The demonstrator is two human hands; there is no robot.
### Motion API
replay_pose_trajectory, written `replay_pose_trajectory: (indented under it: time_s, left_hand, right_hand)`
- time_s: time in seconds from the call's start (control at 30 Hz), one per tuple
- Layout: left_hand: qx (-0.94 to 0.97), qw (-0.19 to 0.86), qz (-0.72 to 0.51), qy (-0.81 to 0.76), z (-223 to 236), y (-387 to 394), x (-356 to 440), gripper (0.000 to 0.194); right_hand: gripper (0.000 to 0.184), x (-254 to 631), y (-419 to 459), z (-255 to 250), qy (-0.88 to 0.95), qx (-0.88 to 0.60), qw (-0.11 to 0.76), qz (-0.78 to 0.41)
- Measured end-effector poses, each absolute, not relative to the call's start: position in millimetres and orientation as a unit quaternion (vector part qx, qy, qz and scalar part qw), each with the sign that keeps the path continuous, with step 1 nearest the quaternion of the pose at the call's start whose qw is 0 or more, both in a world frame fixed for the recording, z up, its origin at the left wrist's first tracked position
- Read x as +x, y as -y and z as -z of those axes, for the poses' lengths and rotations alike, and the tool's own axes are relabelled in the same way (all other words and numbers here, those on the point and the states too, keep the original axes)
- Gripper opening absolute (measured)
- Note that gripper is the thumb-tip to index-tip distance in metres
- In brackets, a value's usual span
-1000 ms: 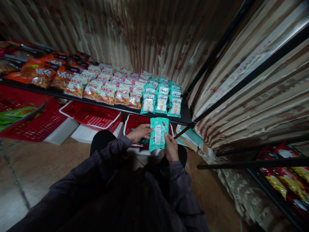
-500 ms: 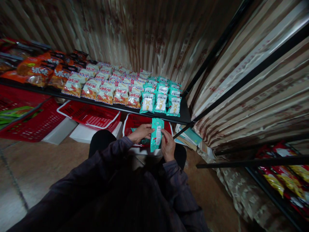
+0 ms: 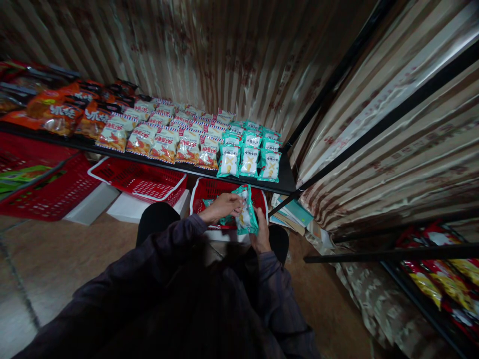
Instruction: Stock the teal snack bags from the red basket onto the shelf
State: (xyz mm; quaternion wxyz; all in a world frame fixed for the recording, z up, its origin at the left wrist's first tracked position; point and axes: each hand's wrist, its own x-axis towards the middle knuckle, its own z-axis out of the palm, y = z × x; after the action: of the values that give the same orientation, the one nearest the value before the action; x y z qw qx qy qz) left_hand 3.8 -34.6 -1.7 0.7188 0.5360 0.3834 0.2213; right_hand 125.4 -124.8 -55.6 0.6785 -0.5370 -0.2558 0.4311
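A teal and white snack bag (image 3: pixel 246 212) is between my hands, its white front with the pale print turned up toward me. The fingers of my left hand (image 3: pixel 223 207) are curled together against the bag's left side. Along its lower right edge, my right hand (image 3: pixel 262 232) grips it, thumb on the near face and the other fingers mostly hidden behind. Below the bag is a red basket (image 3: pixel 199 188) with a white rim and more teal bags inside, partly covered by my hands. Matching teal bags (image 3: pixel 250 159) stand in rows on the shelf just beyond.
The black shelf (image 3: pixel 286 174) also carries white-and-orange shrimp snack bags (image 3: pixel 164 142) and orange bags (image 3: pixel 62 117). Other red baskets (image 3: pixel 164 188) sit underneath on white boxes (image 3: pixel 129 206). Black metal bars (image 3: pixel 344 149) slant along the right, before a striped curtain (image 3: pixel 411 139).
The bag has turned over from its labelled back to its white front and tilted. My left hand has moved slightly right, across its edge; my right hand has shifted lower on it.
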Motion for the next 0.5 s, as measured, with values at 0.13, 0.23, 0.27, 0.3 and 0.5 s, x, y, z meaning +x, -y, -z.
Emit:
replay_pose_trajectory:
  time_s: [0.13,0.23,0.27,0.3,0.5]
  left_hand:
    - [0.558,0.7,-0.222,-0.387,4.4,32.5,2.5,0.02]
    - [0.617,0.65,-0.221,-0.384,4.9,31.6,1.4,0.024]
    - [0.647,0.623,-0.22,-0.379,4.7,31.4,1.1,0.025]
    - [0.679,0.593,-0.22,-0.373,4.4,31.5,0.7,0.025]
    - [0.731,0.495,-0.254,-0.396,11.5,36.8,-0.6,0.027]
  right_hand:
    - [0.055,121.1,128.7,48.2,0.234,-0.494,0.652,-0.525]
    - [0.054,121.8,132.3,47.9,0.225,-0.482,0.633,-0.562]
    - [0.053,122.1,133.1,49.0,0.217,-0.478,0.632,-0.57]
    - [0.051,122.5,133.5,50.4,0.206,-0.477,0.631,-0.576]
    - [0.04,124.7,130.5,53.9,0.123,-0.48,0.664,-0.56]
